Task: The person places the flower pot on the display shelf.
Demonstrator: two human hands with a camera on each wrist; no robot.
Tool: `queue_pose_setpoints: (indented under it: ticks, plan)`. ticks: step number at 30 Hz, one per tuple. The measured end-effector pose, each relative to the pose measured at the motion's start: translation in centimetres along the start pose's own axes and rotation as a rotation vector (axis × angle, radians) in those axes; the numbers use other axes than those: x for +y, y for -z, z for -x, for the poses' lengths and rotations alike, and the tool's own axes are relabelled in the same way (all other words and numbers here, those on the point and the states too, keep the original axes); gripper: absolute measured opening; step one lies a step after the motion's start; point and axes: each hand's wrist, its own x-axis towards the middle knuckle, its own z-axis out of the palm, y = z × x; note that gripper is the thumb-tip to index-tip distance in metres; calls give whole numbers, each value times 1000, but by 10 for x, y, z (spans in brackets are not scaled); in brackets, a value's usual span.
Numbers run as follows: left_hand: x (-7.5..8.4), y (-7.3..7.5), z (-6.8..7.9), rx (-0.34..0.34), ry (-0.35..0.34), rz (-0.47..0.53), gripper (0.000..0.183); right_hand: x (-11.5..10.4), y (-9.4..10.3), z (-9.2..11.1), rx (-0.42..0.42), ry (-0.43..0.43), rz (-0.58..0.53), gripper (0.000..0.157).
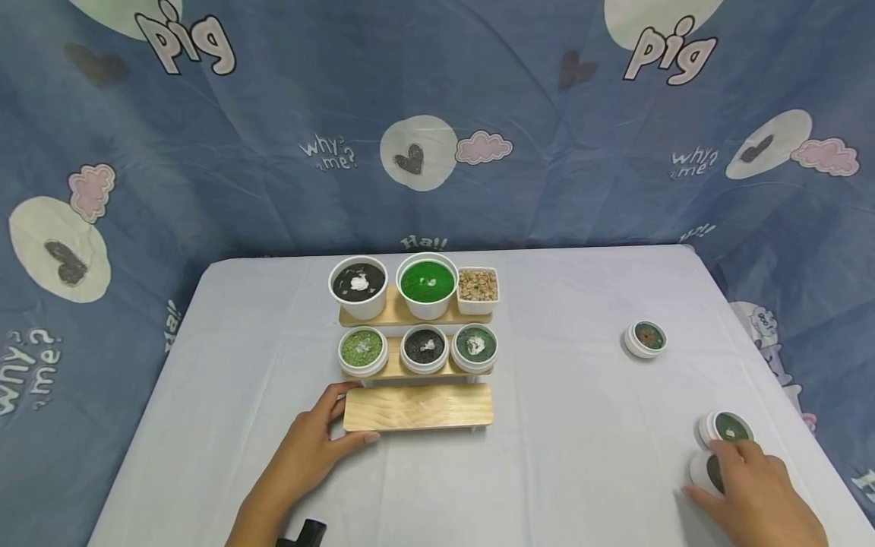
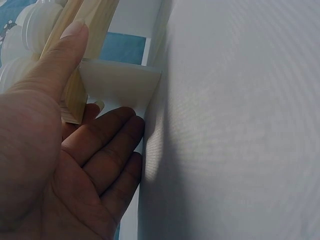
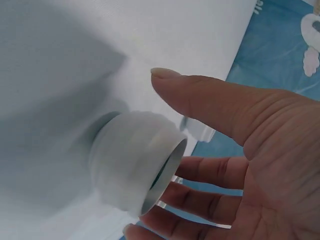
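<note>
My left hand (image 1: 311, 448) holds the left end of the lowest wooden step (image 1: 418, 407) of a tiered stand. Its thumb lies along the front edge, and a fingertip shows behind the board. Under that board, in the left wrist view, a whitish support panel (image 2: 120, 80) stands near the other fingers. My right hand (image 1: 762, 494) reaches around a small white cup (image 1: 704, 472) with dark contents. In the right wrist view the thumb stands apart from this cup (image 3: 135, 160), while the fingers lie along its far side. A white cup with green contents (image 1: 733, 427) stands right beside it.
The upper steps (image 1: 393, 313) carry several white cups, such as one with bright green contents (image 1: 427, 282), and a square dish of tan bits (image 1: 478, 286). Another small cup (image 1: 645, 339) stands farther back on the right. A blue printed curtain (image 1: 547, 190) hangs behind the white-covered table (image 1: 581, 456).
</note>
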Motion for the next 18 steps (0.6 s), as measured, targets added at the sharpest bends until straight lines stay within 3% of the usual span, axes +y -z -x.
queue_pose_setpoints:
  ticks: [8,18]
  plan:
    - [-2,0,0,3,-3,-3,67,10,-7,-3,-144,-70,-10,97]
    - [-1,0,0,5,-11,2,68,22,-18,-6,-220,-96,-87,102]
